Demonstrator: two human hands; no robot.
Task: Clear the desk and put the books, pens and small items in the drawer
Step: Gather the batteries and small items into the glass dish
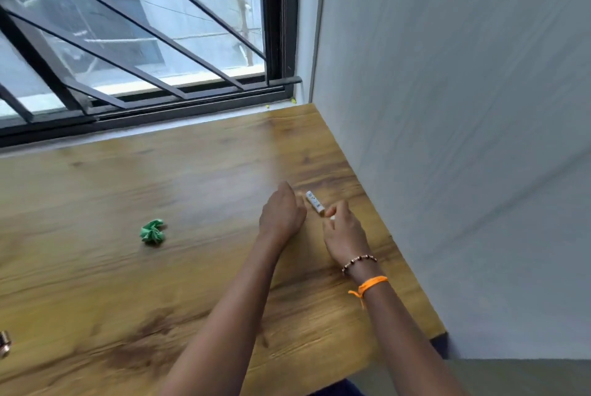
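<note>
Two hands meet at the right side of the wooden table (134, 283), close to the grey wall (463, 140). Between them lies a small white tube (314, 202) with dark lettering, flat on the wood, its long axis running from far-left to near-right. The right hand (343, 234) has its thumb and forefinger curled in at the near end of the tube, the fingers (332, 211) touching or pinching that end; motion blur keeps me from telling which. On that wrist sit a beaded bracelet (358, 262) and, nearer the elbow, an orange thread band (371, 284). The left hand (281, 213) rests just left of the tube, back of the hand up, fingers together and bent downward toward the wood; whether their tips touch the tube cannot be told, and nothing shows inside them.

Well to the left of the hands, a crumpled green scrap (153, 231) sits alone on the table. At the near left edge of the view a small metallic object (4, 344) is cut off by the frame. Along the far edge of the table runs a window (128, 44) with a black frame and slanted black bars. Tiny yellow-green specks (292, 101) lie on the sill at the far right corner.
</note>
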